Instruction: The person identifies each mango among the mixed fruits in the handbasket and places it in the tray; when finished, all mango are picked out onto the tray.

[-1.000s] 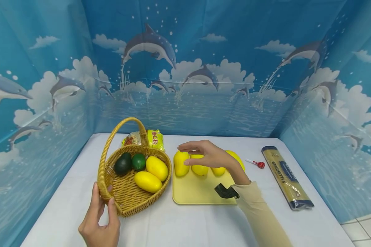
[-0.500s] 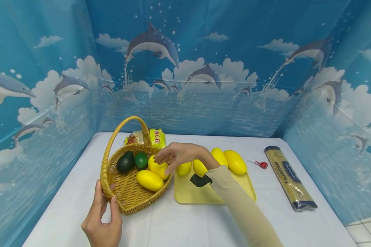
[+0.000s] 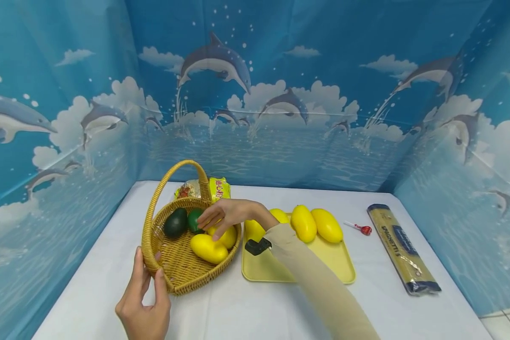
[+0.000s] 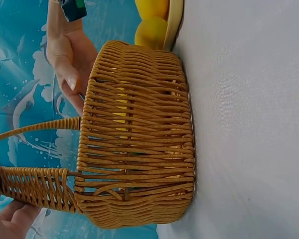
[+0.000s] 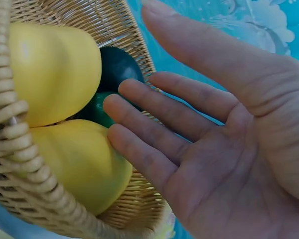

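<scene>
My left hand (image 3: 146, 307) pinches the near foot of the arched handle on a wicker basket (image 3: 174, 274), thumb on one side and fingers on the other. Inside lie two yellow mangoes (image 3: 207, 249), a dark avocado (image 3: 175, 223) and a smaller green fruit (image 3: 193, 220). Over the basket's right side is my right hand (image 3: 227, 214), holding nothing. Its fingers are loosely extended, and in the right wrist view the fingertips (image 5: 120, 134) overlap the edge of one mango (image 5: 79, 164). From the left wrist view, the basket's woven side (image 4: 139, 124) hides most of the fruit.
Right of the basket is a yellow tray (image 3: 259, 269) with several mangoes (image 3: 303, 224) along its far side. A red lollipop (image 3: 365, 230) and a spaghetti pack (image 3: 401, 250) lie farther right. A yellow food bag (image 3: 219, 188) sits behind the basket.
My right hand has moved left, from above the tray's mangoes to above the fruit in the basket. My left hand keeps its hold on the handle. The view has shifted slightly.
</scene>
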`<state>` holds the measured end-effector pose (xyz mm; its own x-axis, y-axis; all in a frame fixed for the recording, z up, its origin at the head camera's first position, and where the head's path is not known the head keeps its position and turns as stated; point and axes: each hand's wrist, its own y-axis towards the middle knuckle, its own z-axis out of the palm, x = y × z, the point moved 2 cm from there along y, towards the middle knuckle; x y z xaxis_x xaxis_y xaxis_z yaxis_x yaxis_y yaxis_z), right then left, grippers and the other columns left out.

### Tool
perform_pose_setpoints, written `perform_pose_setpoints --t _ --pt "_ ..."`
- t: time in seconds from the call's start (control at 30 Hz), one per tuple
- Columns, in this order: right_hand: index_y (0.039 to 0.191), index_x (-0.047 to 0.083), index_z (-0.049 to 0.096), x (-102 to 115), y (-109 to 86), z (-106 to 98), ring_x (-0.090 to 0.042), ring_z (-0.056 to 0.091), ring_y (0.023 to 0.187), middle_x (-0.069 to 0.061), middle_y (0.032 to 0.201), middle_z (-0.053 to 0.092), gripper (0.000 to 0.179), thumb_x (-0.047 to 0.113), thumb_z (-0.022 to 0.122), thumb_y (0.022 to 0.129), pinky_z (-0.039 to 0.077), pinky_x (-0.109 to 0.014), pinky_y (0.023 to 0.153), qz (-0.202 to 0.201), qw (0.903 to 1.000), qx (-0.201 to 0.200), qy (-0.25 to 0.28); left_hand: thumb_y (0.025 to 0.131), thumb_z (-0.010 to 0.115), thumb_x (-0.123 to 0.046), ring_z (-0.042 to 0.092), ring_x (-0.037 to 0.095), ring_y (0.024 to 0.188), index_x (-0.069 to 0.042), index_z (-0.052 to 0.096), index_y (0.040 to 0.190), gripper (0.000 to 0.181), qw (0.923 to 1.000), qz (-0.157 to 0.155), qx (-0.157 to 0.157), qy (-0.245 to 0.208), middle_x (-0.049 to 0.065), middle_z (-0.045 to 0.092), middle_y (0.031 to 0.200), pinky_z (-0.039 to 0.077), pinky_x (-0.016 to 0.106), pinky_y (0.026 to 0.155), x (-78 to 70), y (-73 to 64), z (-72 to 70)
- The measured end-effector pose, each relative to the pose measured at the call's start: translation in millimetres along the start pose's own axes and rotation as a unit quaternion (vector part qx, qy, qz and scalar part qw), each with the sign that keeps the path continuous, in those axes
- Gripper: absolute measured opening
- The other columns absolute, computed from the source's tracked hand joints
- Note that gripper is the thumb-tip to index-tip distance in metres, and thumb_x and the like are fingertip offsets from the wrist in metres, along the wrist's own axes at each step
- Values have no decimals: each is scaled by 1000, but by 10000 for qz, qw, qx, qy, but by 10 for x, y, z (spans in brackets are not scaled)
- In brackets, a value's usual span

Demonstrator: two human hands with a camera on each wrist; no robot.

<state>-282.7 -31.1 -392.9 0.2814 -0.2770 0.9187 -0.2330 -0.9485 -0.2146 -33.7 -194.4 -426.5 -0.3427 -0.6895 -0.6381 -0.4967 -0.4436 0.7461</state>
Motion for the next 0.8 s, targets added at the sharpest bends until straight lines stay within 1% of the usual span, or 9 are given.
perform_pose_setpoints --t 0.17,0.27,0.37,0.47,0.6,0.8 --pt "155 -7 52 -46 126 5 -33 56 146 -21 157 57 62 -3 76 98 52 -34 117 226 9997 78 -8 74 74 35 61 -11 125 0 52 157 93 10000 58 -8 -28 32 70 131 51 11 98 -18 2 -3" --pt "153 -5 56 -58 194 21 -34 55 147 -20 157 58 60 -2 77 97 53 -33 116 300 9994 141 -6 73 73 36 61 -11 125 1 52 157 93 9999 89 -31 -55 32 70 131 51 12 97 -10 -4 2" --pt "152 -5 57 -73 257 49 -36 54 147 -23 157 56 58 -3 77 97 54 -33 115 310 9992 239 11 73 74 35 62 -10 124 0 52 157 94 10000 58 -19 -66 31 70 130 52 12 98 5 -12 5" --pt "151 -6 58 -92 308 77 -38 54 147 -24 157 56 57 -4 76 97 54 -31 114 299 9991 294 65 80 75 31 61 -10 126 -7 49 160 92 9999 -104 130 8 26 69 136 51 11 98 6 -23 -6" --pt "149 -5 61 -99 354 108 -38 55 145 -22 154 60 54 -5 76 96 56 -28 110 335 9990 277 119 89 74 21 59 -10 129 -15 44 164 89 9988 -310 365 137 20 65 144 51 11 100 -4 -30 -23" --pt "147 -4 63 -73 455 153 -36 58 143 -19 152 62 55 -4 78 95 58 -25 106 406 9985 366 17 91 74 19 59 -9 130 -17 42 166 89 9985 -323 401 204 18 66 143 50 11 100 -11 -25 -39"
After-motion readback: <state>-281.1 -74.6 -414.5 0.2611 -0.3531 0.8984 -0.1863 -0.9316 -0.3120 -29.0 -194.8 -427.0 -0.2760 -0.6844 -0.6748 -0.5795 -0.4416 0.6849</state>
